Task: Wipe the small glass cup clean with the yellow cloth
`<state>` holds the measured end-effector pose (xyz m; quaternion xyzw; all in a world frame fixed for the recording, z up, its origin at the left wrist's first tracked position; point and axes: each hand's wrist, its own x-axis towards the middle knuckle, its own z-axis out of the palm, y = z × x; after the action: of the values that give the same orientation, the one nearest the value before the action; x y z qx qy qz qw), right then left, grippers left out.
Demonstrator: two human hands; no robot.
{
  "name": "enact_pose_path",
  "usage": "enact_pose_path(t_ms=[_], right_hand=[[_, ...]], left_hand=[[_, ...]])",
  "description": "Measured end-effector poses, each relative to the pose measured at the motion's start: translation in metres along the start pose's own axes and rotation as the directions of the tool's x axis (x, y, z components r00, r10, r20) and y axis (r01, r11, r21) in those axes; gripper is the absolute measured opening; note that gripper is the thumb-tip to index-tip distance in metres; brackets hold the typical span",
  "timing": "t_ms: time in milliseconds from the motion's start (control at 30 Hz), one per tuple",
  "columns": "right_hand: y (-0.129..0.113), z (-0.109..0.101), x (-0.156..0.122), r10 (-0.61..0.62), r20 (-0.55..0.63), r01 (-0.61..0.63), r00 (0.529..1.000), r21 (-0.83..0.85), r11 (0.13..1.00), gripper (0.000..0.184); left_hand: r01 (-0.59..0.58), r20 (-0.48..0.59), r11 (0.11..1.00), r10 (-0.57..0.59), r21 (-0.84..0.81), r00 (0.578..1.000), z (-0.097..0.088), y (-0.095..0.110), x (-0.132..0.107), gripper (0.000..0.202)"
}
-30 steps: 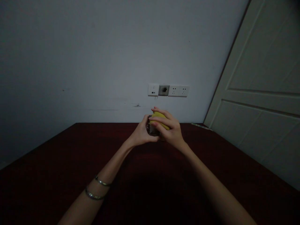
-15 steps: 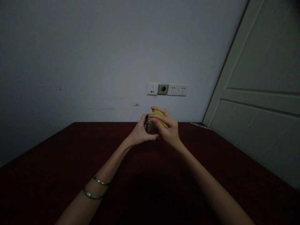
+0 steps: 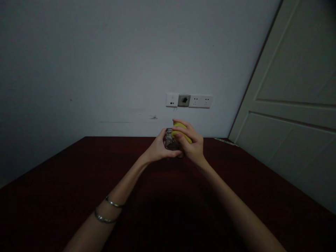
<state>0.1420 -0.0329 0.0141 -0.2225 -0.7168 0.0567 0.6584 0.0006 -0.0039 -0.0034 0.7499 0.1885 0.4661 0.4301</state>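
My left hand (image 3: pixel 159 147) is wrapped round a clear glass (image 3: pixel 170 140), thumb on the near side and fingers behind it. My right hand (image 3: pixel 193 141) grips a yellow sponge (image 3: pixel 186 132), squeezed between the thumb and fingers. The sponge meets the right side of the glass, and both hands are held close together over the far part of the dark red table (image 3: pixel 105 168). Part of the glass is hidden by the sponge and my fingers.
Behind the table rises a pale wall (image 3: pixel 118 70) with a row of sockets (image 3: pixel 195 101). A panelled white door (image 3: pixel 294 105) stands along the right side. At the table's far right corner lies a thin flat strip (image 3: pixel 225 141). Two bangles (image 3: pixel 105 219) circle my left forearm.
The sponge and my right hand have shifted slightly right, showing more of the glass. My left hand keeps its hold on the glass. The whole view has moved a little.
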Motion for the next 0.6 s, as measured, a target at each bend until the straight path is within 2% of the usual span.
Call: enact_pose_path(t_ms=[67,133,367,467,600], right_hand=[[0.003,0.0,0.001,0.07,-0.047,-0.067,0.996,0.06,0.996,0.019],[0.005,-0.002,0.002,0.089,-0.037,-0.085,0.995,0.094,0.992,0.02],[-0.006,-0.004,-0.002,-0.073,0.074,0.072,0.995,0.011,0.997,0.017],[-0.006,0.002,-0.005,-0.05,0.019,0.049,0.999,0.025,0.998,0.019],[-0.003,0.008,-0.004,0.075,-0.08,-0.069,0.994,0.075,0.995,0.018]], left_hand=[[0.012,0.016,1.0,-0.012,-0.027,1.0,0.001,0.004,0.0,0.067],[0.056,0.027,0.998,-0.055,-0.035,0.998,0.002,0.007,0.0,0.067],[0.109,-0.014,0.992,-0.11,-0.063,0.994,-0.001,0.003,0.004,0.068],[0.059,-0.056,0.996,-0.063,-0.062,0.996,-0.003,0.001,0.005,0.068],[-0.028,-0.07,0.997,0.023,-0.07,0.997,-0.002,0.003,0.005,0.065]])
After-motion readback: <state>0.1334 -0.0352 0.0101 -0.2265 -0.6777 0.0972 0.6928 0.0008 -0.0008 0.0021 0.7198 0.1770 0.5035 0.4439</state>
